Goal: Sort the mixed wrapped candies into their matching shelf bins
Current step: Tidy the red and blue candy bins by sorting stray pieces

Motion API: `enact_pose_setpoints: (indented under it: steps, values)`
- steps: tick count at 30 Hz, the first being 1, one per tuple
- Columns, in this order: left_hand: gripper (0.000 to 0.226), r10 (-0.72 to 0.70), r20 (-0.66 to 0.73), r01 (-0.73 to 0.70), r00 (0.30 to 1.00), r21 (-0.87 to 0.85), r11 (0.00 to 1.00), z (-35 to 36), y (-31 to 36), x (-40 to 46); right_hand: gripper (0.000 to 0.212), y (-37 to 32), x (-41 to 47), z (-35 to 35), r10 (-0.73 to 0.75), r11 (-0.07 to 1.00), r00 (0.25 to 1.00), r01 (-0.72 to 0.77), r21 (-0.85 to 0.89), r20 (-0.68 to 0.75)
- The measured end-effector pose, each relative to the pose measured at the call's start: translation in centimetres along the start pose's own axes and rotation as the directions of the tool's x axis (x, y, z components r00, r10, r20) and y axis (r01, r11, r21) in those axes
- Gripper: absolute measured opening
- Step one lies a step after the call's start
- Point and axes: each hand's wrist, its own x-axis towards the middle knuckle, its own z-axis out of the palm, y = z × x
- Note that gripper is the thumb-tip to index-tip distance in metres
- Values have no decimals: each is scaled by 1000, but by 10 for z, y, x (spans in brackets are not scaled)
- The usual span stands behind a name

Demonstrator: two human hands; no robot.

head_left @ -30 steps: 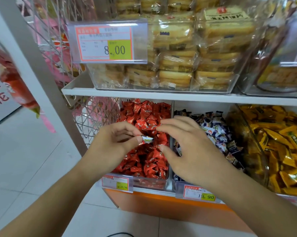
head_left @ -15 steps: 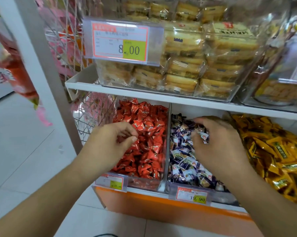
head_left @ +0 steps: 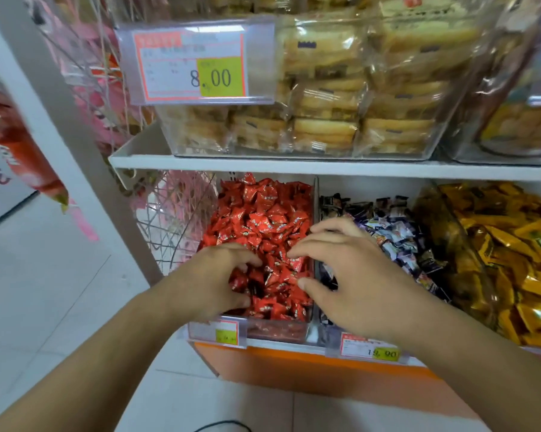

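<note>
Three clear bins stand side by side on the lower shelf. The left bin [head_left: 278, 331] is heaped with red wrapped candies [head_left: 264, 218]. The middle one holds purple, white and black wrapped candies [head_left: 395, 240], and the right one yellow wrapped candies [head_left: 512, 244]. My left hand [head_left: 211, 283] rests in the red heap, its fingers loosely bent and their tips among the candies; no single candy shows pinched. My right hand [head_left: 351, 275] reaches from over the middle bin across the divider, fingers spread and relaxed above the red candies, holding nothing.
The white shelf board [head_left: 294, 166] runs just above the bins and carries a clear box of packed biscuits [head_left: 325, 120] with a price tag [head_left: 191, 65]. A wire rack [head_left: 172, 226] and a white post [head_left: 63, 98] stand to the left. Small price tags [head_left: 370, 347] hang below the bins.
My right hand has come back left from the middle bin to above the red candies. My left hand has sunk lower into the red heap.
</note>
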Motion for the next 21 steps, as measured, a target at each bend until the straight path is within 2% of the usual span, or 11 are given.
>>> enact_pose_setpoints:
  steps: [3, 8, 12, 17, 21]
  values:
    - [67, 6, 17, -7, 1000, 29, 1000, -4, -1, 1, 43, 2, 1, 0, 3, 1000, 1000, -2, -10, 11]
    - [64, -13, 49, 7, 999, 123, 992, -5, 1, 4, 43, 5, 1, 0, -11, 1000, 1000, 12, -27, 21]
    - [56, 40, 115, -70, 993, 266, 961, -6, 5, 13, 41, 5, 0, -2, -32, 999, 999, 33, -39, 25]
    - [53, 70, 247, -149, 966, 316, 937, -4, 14, 21, 38, 4, -1, -1, -45, 998, 999, 45, -33, 14]
    - [50, 91, 247, -182, 965, 376, 909, -1, 21, 25, 36, 4, -1, 0, -43, 999, 999, 43, -20, -1]
